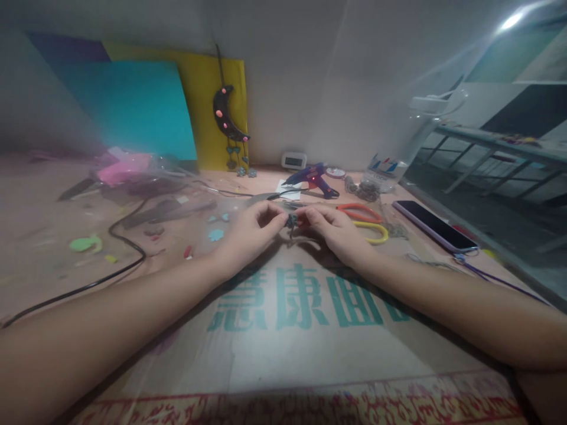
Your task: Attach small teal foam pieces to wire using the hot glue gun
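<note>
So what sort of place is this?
Probably a small craft workspace, though whether at home or in a shop I can't tell. A glue gun lies at the back, near a crescent moon ornament with dangling charms, and a green scrap is at left.

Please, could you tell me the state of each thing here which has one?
Left hand: pinching small dark piece
Right hand: fingertips at same piece
Glue gun: red light on
Phone: face up, screen dark
Crescent: hanging
Lamp: lit
Black cable: uncoiled
</note>
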`<action>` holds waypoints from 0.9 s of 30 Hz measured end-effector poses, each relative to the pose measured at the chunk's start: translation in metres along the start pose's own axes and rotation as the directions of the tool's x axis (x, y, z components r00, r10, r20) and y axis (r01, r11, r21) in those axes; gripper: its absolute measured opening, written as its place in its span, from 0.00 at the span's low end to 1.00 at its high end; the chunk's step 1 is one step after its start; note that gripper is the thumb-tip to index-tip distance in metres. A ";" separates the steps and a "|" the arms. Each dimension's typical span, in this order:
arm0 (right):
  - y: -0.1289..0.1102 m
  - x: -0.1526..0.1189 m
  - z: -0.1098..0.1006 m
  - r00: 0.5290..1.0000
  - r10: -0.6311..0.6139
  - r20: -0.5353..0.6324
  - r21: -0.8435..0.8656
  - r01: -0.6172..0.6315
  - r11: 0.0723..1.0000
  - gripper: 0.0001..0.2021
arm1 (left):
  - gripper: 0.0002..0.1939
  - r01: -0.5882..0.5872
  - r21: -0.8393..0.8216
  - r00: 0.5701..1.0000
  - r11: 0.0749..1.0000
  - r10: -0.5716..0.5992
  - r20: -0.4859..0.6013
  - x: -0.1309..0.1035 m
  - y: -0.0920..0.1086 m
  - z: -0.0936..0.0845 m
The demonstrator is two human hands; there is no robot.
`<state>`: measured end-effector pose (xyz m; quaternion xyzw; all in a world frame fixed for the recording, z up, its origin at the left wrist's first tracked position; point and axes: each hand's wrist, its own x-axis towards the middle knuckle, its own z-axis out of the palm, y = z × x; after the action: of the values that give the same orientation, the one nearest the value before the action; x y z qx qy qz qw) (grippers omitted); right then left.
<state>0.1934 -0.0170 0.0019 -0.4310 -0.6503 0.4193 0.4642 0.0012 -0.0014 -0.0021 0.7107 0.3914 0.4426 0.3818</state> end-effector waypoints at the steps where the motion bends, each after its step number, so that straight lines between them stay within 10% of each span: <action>1: 0.000 0.000 0.000 1.000 0.008 0.010 -0.004 -0.008 1.000 0.16 | 0.10 -0.002 0.007 1.000 1.000 0.002 0.002 0.000 0.000 0.000; 27: 0.007 0.005 0.001 0.994 -0.080 -0.081 0.019 0.081 0.996 0.09 | 0.10 0.020 -0.006 1.000 1.000 -0.020 0.000 0.001 0.000 0.000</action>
<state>0.1927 -0.0108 -0.0041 -0.4156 -0.6432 0.3899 0.5114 0.0016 -0.0008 -0.0023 0.7055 0.3972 0.4400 0.3884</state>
